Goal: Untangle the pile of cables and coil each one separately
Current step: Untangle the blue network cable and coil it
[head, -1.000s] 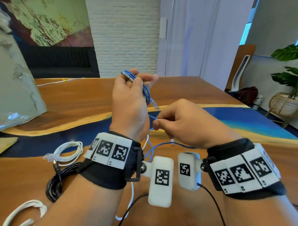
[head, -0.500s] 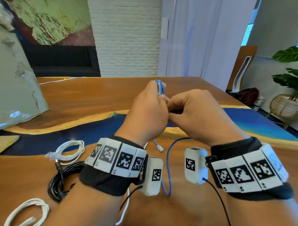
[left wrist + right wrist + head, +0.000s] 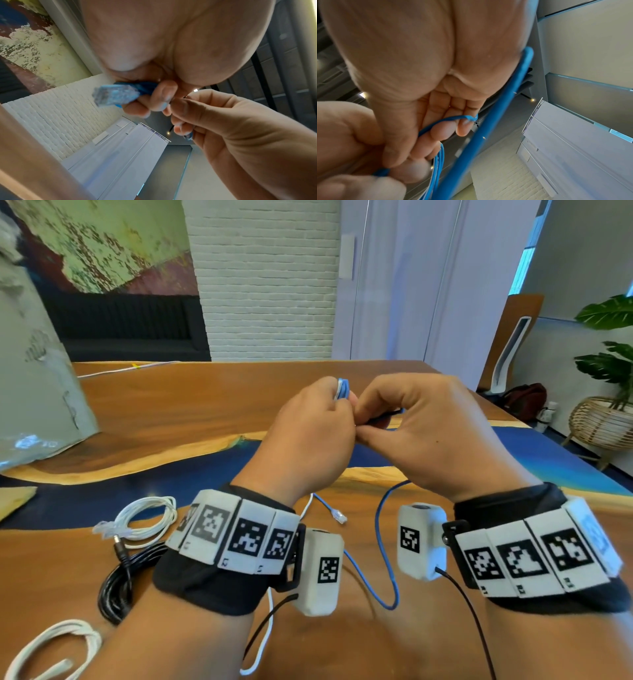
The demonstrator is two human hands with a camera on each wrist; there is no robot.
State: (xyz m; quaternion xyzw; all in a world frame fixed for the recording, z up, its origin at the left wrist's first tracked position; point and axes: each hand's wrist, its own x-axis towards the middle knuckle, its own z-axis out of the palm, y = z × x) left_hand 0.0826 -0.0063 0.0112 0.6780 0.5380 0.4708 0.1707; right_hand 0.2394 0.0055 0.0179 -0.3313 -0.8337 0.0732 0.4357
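finding: the blue cable (image 3: 385, 546) is part coiled. the left hand (image 3: 305, 440) holds a bundle of its loops raised above the table (image 3: 205, 412), and a clear plug (image 3: 115, 96) sticks out past the curled left fingers (image 3: 163, 97) in the left wrist view. the right hand (image 3: 428, 440) sits touching the left, thumb and forefinger pinching a turn of the same cable just beside the bundle; a thicker-looking length runs across the right palm in the right wrist view. the rest of the cable hangs down between the wrists and loops on the table, ending in a second plug (image 3: 337, 513).

risks, as judged:
- the bundle is held by fingertip pressure only; if the left grasp eases while the right hand wraps, the loops are likely to spring open.
- the hanging tail lies near a white lead (image 3: 263, 642) that runs under the left wrist. pulling in slack could drag that lead along and re-tangle it.
- the free plug may catch on the wrist camera cords as it rises.
- a tight wrap close to the plug could kink the cable.

pose: both forearms raised, wrists level, backs of the hands toward the head camera, knuckles bent, hands meeting over the middle of the table.

other items: a white coil (image 3: 147, 517), a black coil (image 3: 118, 587) and another white coil (image 3: 51, 645) lie apart at the left, seemingly finished.
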